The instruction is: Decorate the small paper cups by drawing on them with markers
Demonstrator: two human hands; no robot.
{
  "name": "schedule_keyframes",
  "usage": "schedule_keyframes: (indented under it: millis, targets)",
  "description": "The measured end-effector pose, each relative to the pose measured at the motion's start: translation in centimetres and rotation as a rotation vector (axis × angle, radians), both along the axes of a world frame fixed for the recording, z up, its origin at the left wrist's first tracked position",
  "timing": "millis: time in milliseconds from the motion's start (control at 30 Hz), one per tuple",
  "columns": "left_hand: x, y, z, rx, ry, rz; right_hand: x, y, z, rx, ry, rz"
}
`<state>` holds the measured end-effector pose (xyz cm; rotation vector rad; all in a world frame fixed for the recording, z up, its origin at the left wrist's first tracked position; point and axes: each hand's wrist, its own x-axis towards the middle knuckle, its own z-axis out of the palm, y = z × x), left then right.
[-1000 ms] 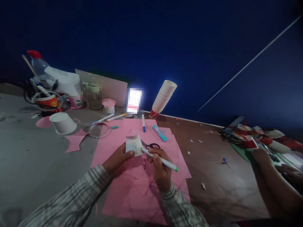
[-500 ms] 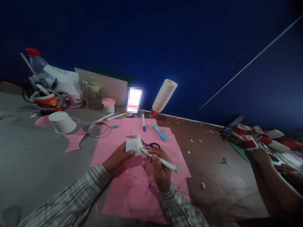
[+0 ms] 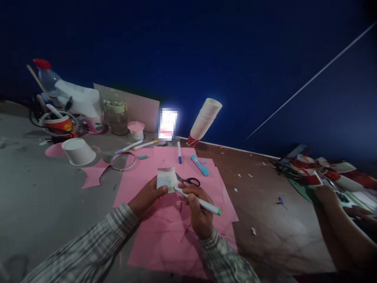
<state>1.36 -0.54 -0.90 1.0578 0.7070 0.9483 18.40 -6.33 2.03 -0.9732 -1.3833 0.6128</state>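
My left hand [image 3: 147, 198] pinches a small white paper piece [image 3: 166, 179] with a bluish-green coloured patch, holding it upright over the pink paper sheets [image 3: 147, 173]. My right hand [image 3: 198, 210] grips a white marker with a green end [image 3: 200, 202], its tip touching the lower right edge of the paper piece. Black-handled scissors [image 3: 188, 181] lie on the pink paper just behind my hands.
A blue marker [image 3: 179, 152] and a light blue stick [image 3: 199, 165] lie farther back. A stack of paper cups [image 3: 204, 120] leans at the wall. An overturned white cup [image 3: 79, 151], a tape ring [image 3: 123, 161] and jars stand left. Another person's arm [image 3: 338, 220] rests at right.
Almost nothing: my hands, the paper piece and the marker keep their places, with only a slight shift of the view.
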Motion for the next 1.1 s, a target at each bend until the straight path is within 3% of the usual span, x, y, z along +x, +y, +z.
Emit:
schedule_keyframes:
  millis: [233,500,1100]
  targets:
    - [0.08,0.01,0.23,-0.012,0.053,0.032,0.08,-0.06,-0.09,0.017,-0.017,0.039]
    - [0.13,0.01,0.37,0.013,-0.027,-0.012,0.09,0.07,-0.78,-0.045,0.141,-0.009]
    - [0.02,0.15,0.08,0.008,-0.002,-0.026,0.11,0.22,-0.94,-0.035,0.103,-0.022]
